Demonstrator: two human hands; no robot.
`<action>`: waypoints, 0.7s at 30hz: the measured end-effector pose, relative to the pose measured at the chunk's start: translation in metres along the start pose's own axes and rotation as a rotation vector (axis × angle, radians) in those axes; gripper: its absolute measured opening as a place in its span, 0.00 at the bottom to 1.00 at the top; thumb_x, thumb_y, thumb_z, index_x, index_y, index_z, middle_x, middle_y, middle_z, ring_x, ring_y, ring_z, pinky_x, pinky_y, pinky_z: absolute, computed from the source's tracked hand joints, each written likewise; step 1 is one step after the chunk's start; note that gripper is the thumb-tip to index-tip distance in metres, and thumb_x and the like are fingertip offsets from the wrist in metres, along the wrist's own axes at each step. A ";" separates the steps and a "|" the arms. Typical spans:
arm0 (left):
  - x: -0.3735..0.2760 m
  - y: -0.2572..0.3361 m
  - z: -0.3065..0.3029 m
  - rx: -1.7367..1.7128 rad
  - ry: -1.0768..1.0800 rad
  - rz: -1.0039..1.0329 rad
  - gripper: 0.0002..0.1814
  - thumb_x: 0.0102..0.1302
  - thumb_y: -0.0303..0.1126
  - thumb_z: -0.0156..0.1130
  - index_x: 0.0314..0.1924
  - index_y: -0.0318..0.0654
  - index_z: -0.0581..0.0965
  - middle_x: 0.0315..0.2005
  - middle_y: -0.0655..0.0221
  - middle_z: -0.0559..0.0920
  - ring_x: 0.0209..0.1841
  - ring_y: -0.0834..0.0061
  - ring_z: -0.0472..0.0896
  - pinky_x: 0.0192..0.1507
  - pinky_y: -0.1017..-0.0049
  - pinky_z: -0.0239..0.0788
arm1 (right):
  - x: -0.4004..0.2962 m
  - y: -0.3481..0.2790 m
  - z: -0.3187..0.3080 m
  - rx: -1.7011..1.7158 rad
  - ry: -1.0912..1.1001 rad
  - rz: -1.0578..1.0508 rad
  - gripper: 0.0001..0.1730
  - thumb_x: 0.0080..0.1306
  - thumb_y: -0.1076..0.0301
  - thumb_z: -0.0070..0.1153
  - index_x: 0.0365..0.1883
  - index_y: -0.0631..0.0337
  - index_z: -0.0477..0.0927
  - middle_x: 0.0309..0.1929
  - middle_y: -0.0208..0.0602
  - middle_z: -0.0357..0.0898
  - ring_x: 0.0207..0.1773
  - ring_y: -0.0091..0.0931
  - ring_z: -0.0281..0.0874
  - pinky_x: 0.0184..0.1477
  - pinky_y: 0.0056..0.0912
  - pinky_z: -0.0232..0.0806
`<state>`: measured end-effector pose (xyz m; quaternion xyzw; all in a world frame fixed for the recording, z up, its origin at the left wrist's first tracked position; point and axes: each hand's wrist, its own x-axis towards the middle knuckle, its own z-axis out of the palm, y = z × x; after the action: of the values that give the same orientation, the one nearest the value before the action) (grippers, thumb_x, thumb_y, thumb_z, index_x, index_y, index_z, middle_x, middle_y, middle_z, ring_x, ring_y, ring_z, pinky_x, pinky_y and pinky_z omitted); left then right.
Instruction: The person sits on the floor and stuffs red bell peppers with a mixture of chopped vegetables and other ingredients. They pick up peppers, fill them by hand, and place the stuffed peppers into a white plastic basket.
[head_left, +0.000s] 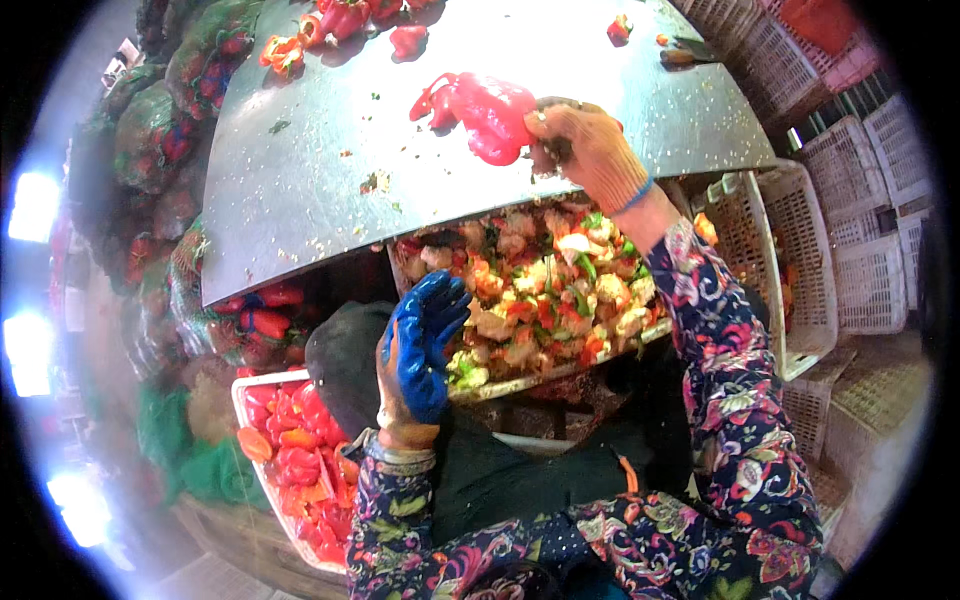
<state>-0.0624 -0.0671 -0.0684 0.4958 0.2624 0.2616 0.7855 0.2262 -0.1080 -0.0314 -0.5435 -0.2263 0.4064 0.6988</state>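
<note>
My right hand (581, 146), in an orange knit glove, holds a piece of red bell pepper (495, 116) over the metal table (300, 202). My left hand (426, 345), in a blue-coated glove, is raised with its fingers together and slightly curled; nothing shows in it. Beside it, below the table edge, lies a crate (517, 386) full of pepper cores, seeds and green stems (581, 300). At the lower left, a white crate (251, 420) holds red pepper pieces (300, 465). More red peppers (345, 19) lie at the table's far left.
Net sacks of peppers (142, 135) are piled along the left. White plastic crates (806, 240) stand at the right, with more stacked behind. A knife (686, 54) lies near the table's far right edge, near a pepper piece (619, 30). Seeds and scraps dot the tabletop.
</note>
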 end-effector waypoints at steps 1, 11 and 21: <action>-0.004 -0.006 0.002 -0.105 0.053 -0.049 0.30 0.78 0.48 0.36 0.66 0.30 0.64 0.62 0.52 0.72 0.62 0.56 0.73 0.65 0.58 0.63 | -0.014 0.014 0.000 0.006 -0.192 -0.072 0.15 0.62 0.61 0.57 0.38 0.66 0.78 0.26 0.32 0.75 0.24 0.21 0.71 0.29 0.25 0.68; -0.047 -0.041 0.028 -0.299 -0.050 -0.131 0.27 0.77 0.46 0.39 0.67 0.36 0.65 0.65 0.59 0.69 0.67 0.60 0.68 0.67 0.57 0.60 | -0.175 0.081 -0.007 0.535 -0.248 0.431 0.18 0.58 0.62 0.58 0.41 0.67 0.79 0.30 0.33 0.79 0.26 0.22 0.76 0.28 0.22 0.69; -0.028 -0.053 0.041 -0.325 -0.106 -0.103 0.32 0.74 0.52 0.45 0.68 0.39 0.60 0.63 0.57 0.69 0.62 0.62 0.71 0.63 0.58 0.63 | -0.179 0.082 0.026 -1.124 -0.528 -0.594 0.14 0.55 0.64 0.63 0.39 0.56 0.79 0.41 0.36 0.79 0.40 0.34 0.80 0.36 0.35 0.74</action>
<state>-0.0469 -0.1324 -0.0977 0.3612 0.2000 0.2337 0.8803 0.0784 -0.2327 -0.0780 -0.6210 -0.7049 0.1372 0.3140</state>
